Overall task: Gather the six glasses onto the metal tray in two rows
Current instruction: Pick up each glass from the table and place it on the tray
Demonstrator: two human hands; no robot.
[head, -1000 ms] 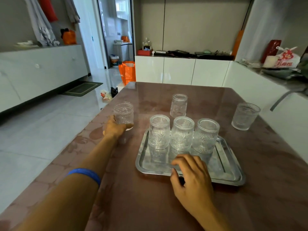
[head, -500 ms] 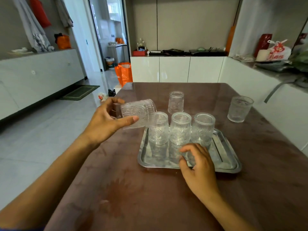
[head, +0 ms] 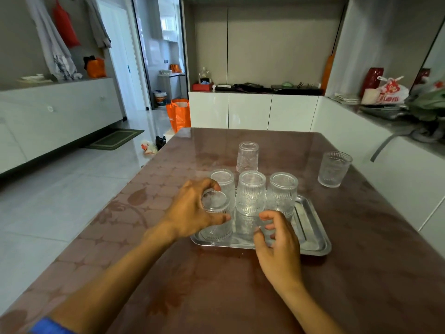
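Observation:
A metal tray (head: 313,227) lies on the brown table. Three ribbed glasses stand upside down in its far row: left (head: 225,180), middle (head: 251,192) and right (head: 282,192). My left hand (head: 190,210) grips a fourth glass (head: 216,218), inverted, at the tray's near left corner, its rim on or just above the tray. My right hand (head: 277,239) hovers at the tray's near edge, fingers curled and apart, holding nothing. Another inverted glass (head: 248,156) stands on the table behind the tray. An upright glass (head: 334,168) stands on the table at the far right.
The table's left edge (head: 134,186) drops to a tiled floor. White cabinets with a cluttered counter (head: 390,112) run along the right side. An orange bag (head: 179,114) stands on the floor beyond the table's far left corner.
My left hand lifted a glass from the table's left side, turned it over and brought it down to the tray's near left corner. My right hand stayed at the tray's front edge.

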